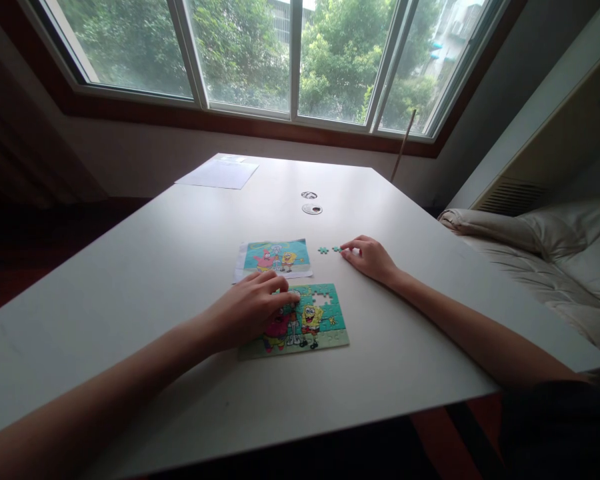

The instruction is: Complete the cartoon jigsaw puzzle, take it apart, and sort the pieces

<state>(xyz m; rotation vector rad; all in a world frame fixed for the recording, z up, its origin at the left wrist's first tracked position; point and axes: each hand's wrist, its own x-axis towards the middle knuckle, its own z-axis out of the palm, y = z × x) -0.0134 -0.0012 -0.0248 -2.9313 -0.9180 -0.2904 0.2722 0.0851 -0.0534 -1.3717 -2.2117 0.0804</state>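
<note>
A person's left hand (257, 301) is lying palm down across the left part of a rectangular teal cardboard jigsaw puzzle (325, 321), which is showing cartoon figures in pink, white and yellow. The right hand (373, 260) is resting beyond the puzzle's upper right corner, thumb and fingers standing narrow, their tips meeting the edge of a small teal jigsaw piece (337, 249). The left hand's fingers are bending loosely over the figures; from this view one cannot tell whether either hand is pinching anything. The puzzle is sitting on a smooth white counter (145, 280), a jagged gap opening in its upper right part. A loose teal piece with knobbed edges (323, 251) is lying beyond the puzzle, just left of the other one. Directly beyond the puzzle, a white-bordered paper print (300, 252) is displaying a similar cartoon trio. Two small silver-and-dark discs (310, 209) are lying well beyond the puzzle, while a pale rectangular sheet (217, 175) is resting farther off to its left. A white-framed sliding window (295, 60) is rising beyond the puzzle, and a cream padded sofa (575, 257) is standing well to its right.
</note>
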